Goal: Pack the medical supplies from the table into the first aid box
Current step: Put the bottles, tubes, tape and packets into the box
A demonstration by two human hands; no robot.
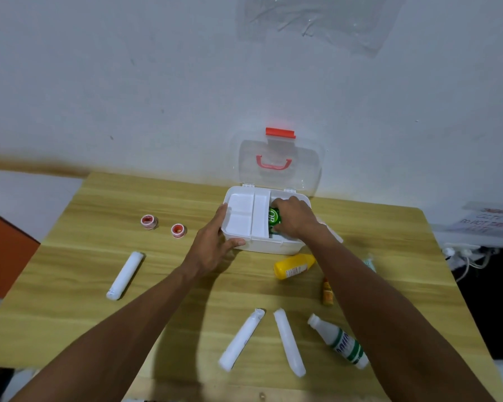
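The white first aid box stands open at the table's far middle, its clear lid upright against the wall. A white divided tray fills the box's left part. My right hand holds a green container down inside the right part. My left hand grips the box's left front corner, thumb on the front wall. Loose on the table lie a yellow bottle, a small orange bottle, a white-and-green bottle, three white rolls and two red tape rolls.
The wooden table butts against a white wall. Its right edge runs near cables and a power strip. An orange object sits off the left edge. A pale packet peeks out beside my right forearm.
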